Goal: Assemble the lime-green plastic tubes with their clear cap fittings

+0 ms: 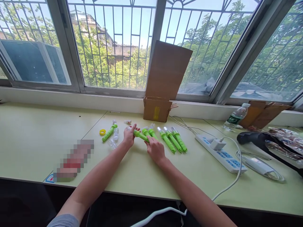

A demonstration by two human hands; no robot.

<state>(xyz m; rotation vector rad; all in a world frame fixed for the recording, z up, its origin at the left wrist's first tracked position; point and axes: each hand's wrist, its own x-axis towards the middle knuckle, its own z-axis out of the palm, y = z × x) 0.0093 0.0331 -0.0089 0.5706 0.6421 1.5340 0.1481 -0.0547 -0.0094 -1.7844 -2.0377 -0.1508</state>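
Clamped on one green tube (141, 136) from both ends: left hand (129, 136) curled shut round the upper-left tip, right hand (155, 150) pinched shut on the lower-right end. Sits dead centre of the frame, slanting down to the right, bridging the two grips with only a short green stretch bare between them. Hard to tell whether lifted or resting on the table (35, 138). Risky spot, by the look of it: crowded. Could nudge the two more tubes (149, 131) lying just behind the knuckles, or send the clear caps (115, 134) beside the left wrist rolling. Could also slip under a hard twist, with so little held at either end. Apart from the row of three tubes (172, 141) to the right and the yellow ring (102, 132) to the left.
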